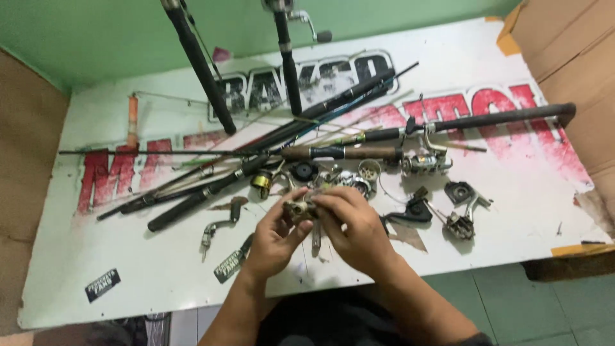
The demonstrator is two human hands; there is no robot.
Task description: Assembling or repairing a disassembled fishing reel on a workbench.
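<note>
Both hands meet over the near middle of the white surface [512, 192], and together they hold a small metal reel part [300, 208]. The left hand [274, 240] has its grip closed on the part from below and from the left, with the thumb on top. The right hand [355, 227] has its grip closed on the same part from the right, with the fingers curled over it. The part sits between the two grips, just above the surface. Just past the grips lie more small reel pieces: a gold spool [261, 182], a black round piece [303, 171] and a pale round spool [369, 170]. To the right of the grips lie a black reel body [413, 210] and a grey reel frame [461, 221]. To the left of the grips lies a bent handle [218, 229]. Farther off, past the grips, many long dark fishing rods [256, 160] lie crossed over each other, and a silver reel [426, 161] sits on one rod. A black sticker [102, 284] lies well to the left, near the front edge.
</note>
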